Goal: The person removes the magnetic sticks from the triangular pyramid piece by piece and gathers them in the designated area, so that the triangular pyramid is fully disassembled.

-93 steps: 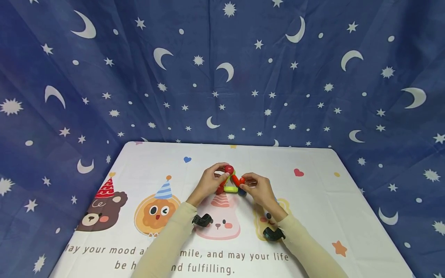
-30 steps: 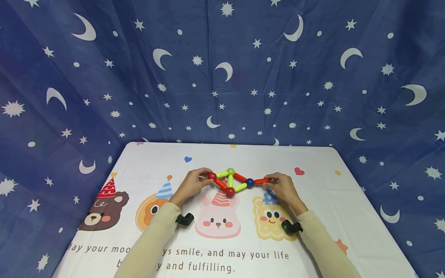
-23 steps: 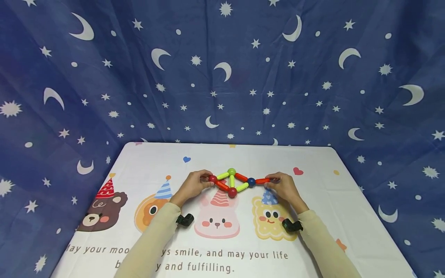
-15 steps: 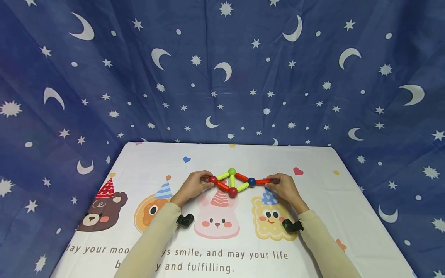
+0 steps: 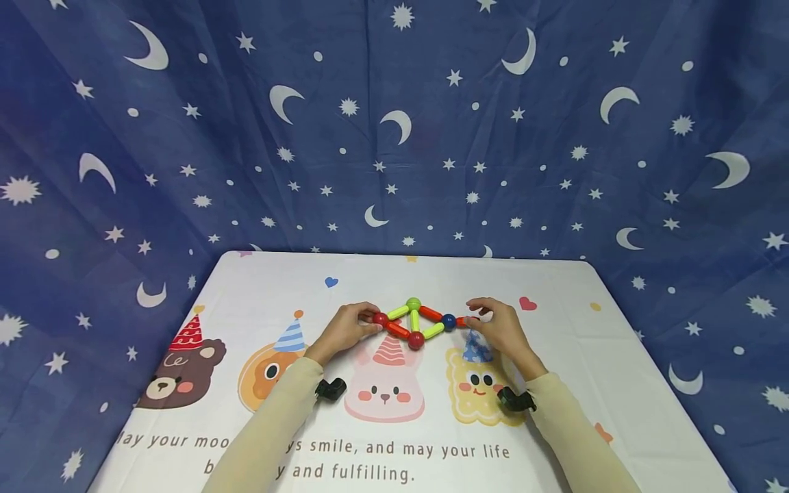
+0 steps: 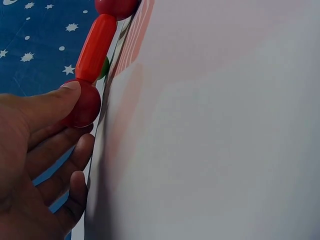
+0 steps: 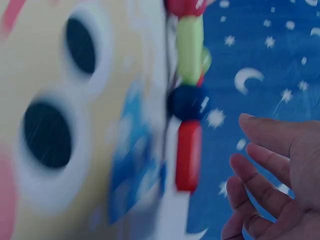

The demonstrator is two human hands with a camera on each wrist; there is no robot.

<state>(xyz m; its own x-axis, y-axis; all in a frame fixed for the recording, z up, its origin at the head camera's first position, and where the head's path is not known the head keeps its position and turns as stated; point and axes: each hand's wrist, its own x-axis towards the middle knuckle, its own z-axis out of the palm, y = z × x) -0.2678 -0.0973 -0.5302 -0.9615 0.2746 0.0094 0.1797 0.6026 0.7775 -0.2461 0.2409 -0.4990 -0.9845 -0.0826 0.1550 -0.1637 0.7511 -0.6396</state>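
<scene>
A flat diamond of magnetic sticks and balls lies at the table's middle. My left hand (image 5: 345, 331) pinches the red ball (image 5: 381, 319) at its left corner between thumb and fingers, seen closely in the left wrist view. A green ball (image 5: 414, 304) forms the far corner, a second red ball (image 5: 416, 340) the near one, and a dark blue ball (image 5: 448, 322) the right one. Red and yellow-green sticks join them, with one yellow-green stick (image 5: 415, 320) across the middle. A red stick (image 7: 188, 157) sticks out from the blue ball; my right hand (image 7: 280, 170) is open beside it, apart from it.
A white tablecloth (image 5: 382, 274) with party-animal drawings and printed words covers the table. A blue curtain (image 5: 394, 137) with moons and stars hangs behind and at both sides. Each wrist carries a small black camera (image 5: 331, 389).
Earlier both hands were close together at a compact cluster; then they drew apart and the diamond was laid out. Since half a second ago, the right fingers let go of the red stick and spread.
</scene>
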